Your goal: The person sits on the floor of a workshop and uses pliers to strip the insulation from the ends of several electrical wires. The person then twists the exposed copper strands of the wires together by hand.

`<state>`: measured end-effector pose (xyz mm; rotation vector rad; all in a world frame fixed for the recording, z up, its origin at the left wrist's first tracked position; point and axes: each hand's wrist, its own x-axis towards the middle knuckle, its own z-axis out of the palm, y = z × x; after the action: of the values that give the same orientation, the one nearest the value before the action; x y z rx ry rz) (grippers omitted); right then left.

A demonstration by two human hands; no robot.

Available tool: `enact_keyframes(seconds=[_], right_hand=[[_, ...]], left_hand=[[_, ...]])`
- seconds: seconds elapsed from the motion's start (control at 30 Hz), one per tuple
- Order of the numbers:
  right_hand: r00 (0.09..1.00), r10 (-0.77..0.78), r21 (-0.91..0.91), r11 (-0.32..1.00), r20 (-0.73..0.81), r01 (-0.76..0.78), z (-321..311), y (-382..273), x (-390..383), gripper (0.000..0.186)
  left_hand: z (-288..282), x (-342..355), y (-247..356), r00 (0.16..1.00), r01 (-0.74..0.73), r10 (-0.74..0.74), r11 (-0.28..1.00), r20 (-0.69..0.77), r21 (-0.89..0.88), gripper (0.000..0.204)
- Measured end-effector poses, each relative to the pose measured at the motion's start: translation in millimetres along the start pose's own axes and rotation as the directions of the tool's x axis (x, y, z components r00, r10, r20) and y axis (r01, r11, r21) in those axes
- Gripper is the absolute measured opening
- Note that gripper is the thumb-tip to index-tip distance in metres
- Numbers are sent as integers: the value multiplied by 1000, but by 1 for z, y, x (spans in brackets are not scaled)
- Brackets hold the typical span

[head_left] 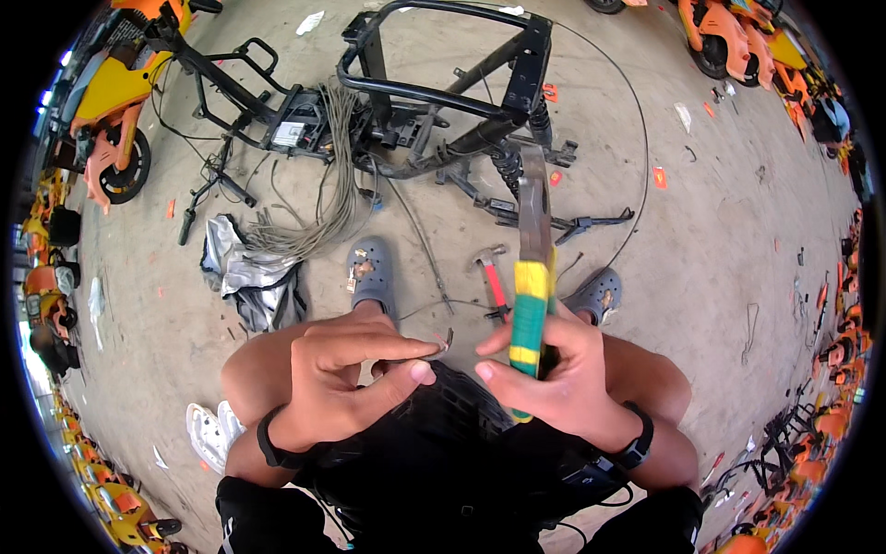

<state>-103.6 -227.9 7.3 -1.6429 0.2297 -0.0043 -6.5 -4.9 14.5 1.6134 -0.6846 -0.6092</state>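
My left hand [341, 377] pinches a short, dark, bent piece [447, 343], perhaps a cable end, between thumb and fingertips. Its lower part is hidden by the fingers. Held upright in my right hand [577, 379] is a pair of pliers [530, 305] with green and yellow grips, the metal head pointing away from me. The jaws look closed, with nothing visible in them. Both hands are above my lap, a small gap apart, and the pliers do not touch the piece in my left hand.
Ahead on the concrete floor lies a black scooter frame [449, 90]. A coil of grey cables [341, 198] hangs from it. A red-handled hammer [496, 284] lies between my feet, and a silver-grey cloth [242, 270] is at left. Orange and yellow scooters [115, 97] line the edges.
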Motion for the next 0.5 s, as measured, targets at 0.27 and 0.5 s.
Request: enact_keyframes(seconds=[0.27, 0.5], right_hand=[[937, 318, 473, 809, 147, -349, 2, 6, 10, 16], [925, 285, 346, 866, 252, -361, -2, 19, 13, 24]], left_hand=[[21, 6, -6, 991, -124, 129, 986, -38, 109, 22], [29, -3, -18, 994, 112, -112, 950, 17, -292, 20]])
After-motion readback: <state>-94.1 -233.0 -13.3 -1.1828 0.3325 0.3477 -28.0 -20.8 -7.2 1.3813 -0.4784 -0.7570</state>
